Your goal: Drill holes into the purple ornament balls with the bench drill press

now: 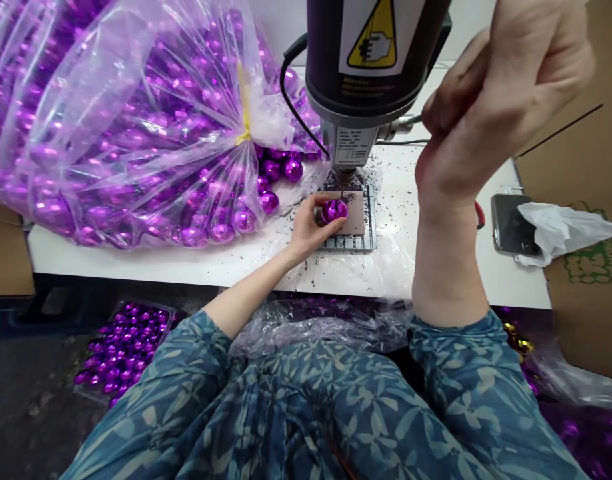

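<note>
My left hand (309,228) pinches a shiny purple faceted ball (335,211) between thumb and fingers. The ball rests on a small tan board (355,225), which lies on the slotted metal base (372,233) of a bench drill press (371,97). Right above the ball, the drill bit (342,193) points down; whether it touches the ball I cannot tell. Raised at the right of the machine, my right hand (511,87) is closed around the feed lever (412,121), most of which the fingers hide.
A big clear bag (151,133) of purple balls, tied with a yellow strip, covers the table's left. Loose purple balls (292,169) lie beside it. Dark shavings surround the base. At right are a phone (511,223), crumpled tissue (561,230) and cardboard box (591,313). A ball-filled tray (131,347) sits below left.
</note>
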Available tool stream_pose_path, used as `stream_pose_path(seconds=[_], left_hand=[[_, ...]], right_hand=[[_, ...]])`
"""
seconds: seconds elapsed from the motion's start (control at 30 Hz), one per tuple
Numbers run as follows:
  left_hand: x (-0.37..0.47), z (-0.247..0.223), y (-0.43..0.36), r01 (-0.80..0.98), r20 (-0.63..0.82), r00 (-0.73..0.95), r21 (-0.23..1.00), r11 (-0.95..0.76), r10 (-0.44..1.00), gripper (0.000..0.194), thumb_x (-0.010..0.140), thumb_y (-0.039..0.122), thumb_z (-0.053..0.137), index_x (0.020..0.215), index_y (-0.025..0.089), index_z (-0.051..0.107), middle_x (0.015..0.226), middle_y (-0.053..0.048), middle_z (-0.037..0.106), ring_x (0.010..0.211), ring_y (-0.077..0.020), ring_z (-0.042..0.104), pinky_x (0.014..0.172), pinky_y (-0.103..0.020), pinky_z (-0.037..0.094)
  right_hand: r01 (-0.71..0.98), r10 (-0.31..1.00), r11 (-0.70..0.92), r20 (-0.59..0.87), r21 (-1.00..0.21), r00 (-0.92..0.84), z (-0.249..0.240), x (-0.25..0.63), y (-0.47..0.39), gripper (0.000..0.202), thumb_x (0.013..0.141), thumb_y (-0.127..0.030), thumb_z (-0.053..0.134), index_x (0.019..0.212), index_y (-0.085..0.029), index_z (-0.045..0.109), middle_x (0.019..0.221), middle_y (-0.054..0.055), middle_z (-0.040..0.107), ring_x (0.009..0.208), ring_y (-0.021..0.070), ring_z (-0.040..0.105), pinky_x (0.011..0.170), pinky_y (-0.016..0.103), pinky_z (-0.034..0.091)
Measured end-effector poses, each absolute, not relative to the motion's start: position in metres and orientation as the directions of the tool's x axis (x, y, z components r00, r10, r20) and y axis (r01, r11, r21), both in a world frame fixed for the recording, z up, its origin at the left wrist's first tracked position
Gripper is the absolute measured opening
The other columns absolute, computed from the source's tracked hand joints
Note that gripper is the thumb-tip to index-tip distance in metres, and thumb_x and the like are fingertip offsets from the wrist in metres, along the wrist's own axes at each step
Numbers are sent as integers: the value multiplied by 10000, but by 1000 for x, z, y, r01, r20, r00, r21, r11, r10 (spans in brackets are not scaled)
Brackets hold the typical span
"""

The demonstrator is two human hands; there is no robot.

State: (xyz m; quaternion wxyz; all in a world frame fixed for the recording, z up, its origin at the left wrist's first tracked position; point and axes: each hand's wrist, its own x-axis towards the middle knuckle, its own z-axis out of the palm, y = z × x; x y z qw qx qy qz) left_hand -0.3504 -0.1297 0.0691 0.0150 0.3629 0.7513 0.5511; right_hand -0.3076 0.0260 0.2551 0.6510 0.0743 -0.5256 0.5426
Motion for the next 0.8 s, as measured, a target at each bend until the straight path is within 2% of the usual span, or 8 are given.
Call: stream_pose_path(seconds=[0.07, 0.2, 0.33, 0.4, 0.5, 0.57, 0.7, 0.8], left_hand=[[-333, 82, -152, 577, 394, -659, 811, 95, 641, 405, 864, 495, 857, 1090, 231, 650, 1061, -58, 758, 964, -207, 718, 873, -398, 603], [-290, 92, -208, 640, 278, -275, 767, -40, 920, 384, 913, 548, 796, 1084, 223, 685, 949, -46, 770, 855, -207, 728, 779, -381, 615], [-269, 82, -240, 721, 170, -138, 693, -19, 976, 462, 878, 575, 836, 1117, 200, 713, 982, -82, 788, 907, -250, 750, 799, -399, 628], [-280, 78, -240, 706, 248, -179, 706, -51, 952, 370, 919, 527, 813, 1130, 240, 716, 1014, -61, 792, 939, -231, 761, 824, -394, 646], [-332, 81, -220, 724, 429, -357, 689, -44, 830, 109, 1039, 337, 678, 1143, 326, 709, 1033, -8, 785, 971, -196, 758, 877, -406, 652], [-382, 85, -198, 761, 479, -486, 643, 85, 731, 193, 1032, 189, 618, 1130, 319, 721, 1086, -28, 772, 1072, -229, 740, 970, -463, 624], [-473, 84, -147, 709, 343, -672, 552, 438, 656, 416, 850, 65, 721, 1231, 231, 723, 1357, -151, 685, 1340, -423, 610, 1139, -645, 489], [-505, 79, -123, 678, 224, -703, 495, 543, 675, 512, 749, 24, 773, 1231, 190, 731, 1440, -213, 635, 1445, -506, 517, 1194, -705, 411]], right_hand=[[-809, 635, 345, 753, -476, -172, 260, -310, 29, 460, 726, -545, 721, 636, -181, 454, 439, -107, 336, 375, -7, 305, 434, 179, 185], [-854, 613, 310, 774, -419, -157, 255, -312, 33, 370, 784, -459, 723, 675, -168, 523, 454, -114, 380, 391, -32, 317, 444, 144, 173], [-865, 602, 309, 786, -396, -145, 253, -312, 34, 234, 905, -279, 660, 716, -173, 574, 455, -114, 411, 392, -31, 348, 427, 139, 157], [-850, 615, 316, 773, -421, -154, 254, -312, 34, 258, 948, -155, 581, 692, -173, 559, 441, -114, 412, 380, -32, 335, 416, 140, 151], [-817, 623, 329, 759, -474, -190, 257, -310, 32, 341, 953, -112, 551, 621, -177, 506, 427, -103, 392, 373, -25, 340, 408, 153, 157], [-803, 628, 337, 753, -491, -197, 259, -308, 30, 355, 951, -118, 560, 615, -187, 466, 429, -100, 357, 372, -18, 350, 408, 163, 168], [-795, 638, 350, 747, -497, -187, 259, -307, 28, 343, 957, -176, 586, 667, -216, 407, 440, -109, 316, 363, -1, 313, 408, 196, 161], [-803, 636, 356, 754, -478, -167, 258, -308, 28, 397, 868, -399, 688, 670, -225, 390, 440, -110, 333, 368, 7, 277, 420, 227, 149]])
